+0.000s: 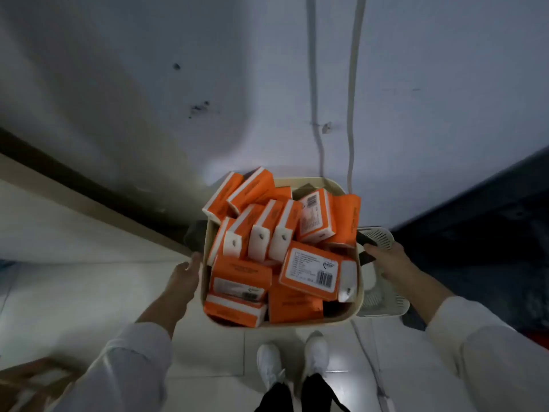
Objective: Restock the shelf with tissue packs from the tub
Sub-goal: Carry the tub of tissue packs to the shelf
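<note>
A cream tub [360, 288] sits in the middle of the view, above the floor, heaped with several orange and white tissue packs [309, 273]. My left hand [184, 276] grips the tub's left side by a dark handle [194, 236]. On the tub's right side my right hand [386, 260] holds the other dark handle [364, 239]. Some packs stand on end, others lie flat with barcode labels up. No shelf is visible.
A white perforated basket [383, 301] lies on the floor just right of the tub. A white wall with two hanging cables [352, 114] is ahead. My white shoes [292, 358] stand on pale tiles. A dark area [490, 233] fills the right, and a cardboard box [26, 382] shows at bottom left.
</note>
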{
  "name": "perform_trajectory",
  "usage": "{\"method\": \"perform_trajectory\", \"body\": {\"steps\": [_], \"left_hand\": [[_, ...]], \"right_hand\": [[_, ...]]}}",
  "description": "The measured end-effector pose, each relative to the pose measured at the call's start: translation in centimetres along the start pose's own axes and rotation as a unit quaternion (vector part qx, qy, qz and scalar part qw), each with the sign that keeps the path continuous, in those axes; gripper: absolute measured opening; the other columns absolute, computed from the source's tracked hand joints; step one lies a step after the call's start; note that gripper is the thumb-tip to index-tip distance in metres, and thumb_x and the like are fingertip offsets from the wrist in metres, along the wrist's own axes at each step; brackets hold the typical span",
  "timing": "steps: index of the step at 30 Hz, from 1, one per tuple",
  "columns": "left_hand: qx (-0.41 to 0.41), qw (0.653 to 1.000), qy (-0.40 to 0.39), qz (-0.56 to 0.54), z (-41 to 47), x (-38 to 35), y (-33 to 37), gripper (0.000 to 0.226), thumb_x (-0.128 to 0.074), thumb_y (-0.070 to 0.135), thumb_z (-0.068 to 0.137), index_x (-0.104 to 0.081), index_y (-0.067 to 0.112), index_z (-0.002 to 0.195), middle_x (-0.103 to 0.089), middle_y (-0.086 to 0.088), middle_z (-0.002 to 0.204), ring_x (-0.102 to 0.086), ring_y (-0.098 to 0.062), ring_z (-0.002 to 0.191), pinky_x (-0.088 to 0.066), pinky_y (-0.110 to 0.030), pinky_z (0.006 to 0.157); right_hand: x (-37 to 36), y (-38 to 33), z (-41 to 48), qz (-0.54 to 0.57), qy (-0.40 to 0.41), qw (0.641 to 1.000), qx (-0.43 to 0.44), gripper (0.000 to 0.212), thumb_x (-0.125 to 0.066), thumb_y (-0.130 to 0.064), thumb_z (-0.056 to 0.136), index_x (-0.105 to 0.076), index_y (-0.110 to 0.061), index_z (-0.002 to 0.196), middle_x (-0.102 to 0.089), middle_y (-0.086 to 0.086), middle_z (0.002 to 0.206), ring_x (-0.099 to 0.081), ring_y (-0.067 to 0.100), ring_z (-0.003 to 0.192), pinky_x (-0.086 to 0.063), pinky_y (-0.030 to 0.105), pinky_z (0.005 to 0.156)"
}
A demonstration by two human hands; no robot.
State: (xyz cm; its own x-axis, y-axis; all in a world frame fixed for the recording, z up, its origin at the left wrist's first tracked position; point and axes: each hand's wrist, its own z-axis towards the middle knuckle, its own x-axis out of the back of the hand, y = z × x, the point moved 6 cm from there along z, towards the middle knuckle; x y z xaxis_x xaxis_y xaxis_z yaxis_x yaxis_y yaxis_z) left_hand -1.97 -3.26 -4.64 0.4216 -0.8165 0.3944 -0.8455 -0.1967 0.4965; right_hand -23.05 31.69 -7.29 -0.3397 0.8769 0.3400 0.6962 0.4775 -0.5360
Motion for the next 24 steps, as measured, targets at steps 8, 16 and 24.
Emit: {"method": "perform_trajectory", "body": {"steps": [8, 16, 24], "left_hand": [[0.153, 0.955, -0.074, -0.242, 3.2, -2.3, -1.8, 0.084, -0.022, 0.069, 0.089, -0.039, 0.002, 0.136, -0.061, -0.022, 0.117, -0.063, -0.035, 0.097, -0.051, -0.045, 0.069], [0.148, 0.886, -0.142, -0.416, 6.8, -3.2, -1.7, 0.087, -0.029, 0.08, 0.079, -0.056, 0.004, 0.114, -0.069, -0.017, 0.106, -0.064, -0.032, 0.098, -0.049, -0.044, 0.085], [-0.024, 0.902, -0.028, -0.429, 7.1, 0.8, 1.3, 0.044, -0.053, 0.052, 0.087, -0.062, 0.015, 0.108, -0.065, -0.003, 0.097, -0.061, -0.013, 0.081, -0.051, -0.032, 0.084]], "right_hand": [[-1.5, 0.5, 0.5, 0.199, 0.0, 0.976, -0.086, 0.018, -0.059, -0.021, 0.09, -0.058, -0.006, 0.099, -0.056, 0.009, 0.08, -0.055, 0.022, 0.088, -0.045, 0.04, 0.096], [-2.8, -0.9, 1.3, 0.403, -0.007, 0.909, -0.101, 0.017, -0.058, -0.025, 0.091, -0.058, -0.01, 0.099, -0.065, 0.01, 0.102, -0.064, 0.02, 0.096, -0.051, 0.038, 0.094], [-2.4, -2.1, 0.6, 0.403, 0.02, 0.914, -0.039, 0.022, -0.053, -0.024, 0.094, -0.057, -0.013, 0.113, -0.058, 0.0, 0.074, -0.056, 0.008, 0.069, -0.052, 0.028, 0.079]]}}
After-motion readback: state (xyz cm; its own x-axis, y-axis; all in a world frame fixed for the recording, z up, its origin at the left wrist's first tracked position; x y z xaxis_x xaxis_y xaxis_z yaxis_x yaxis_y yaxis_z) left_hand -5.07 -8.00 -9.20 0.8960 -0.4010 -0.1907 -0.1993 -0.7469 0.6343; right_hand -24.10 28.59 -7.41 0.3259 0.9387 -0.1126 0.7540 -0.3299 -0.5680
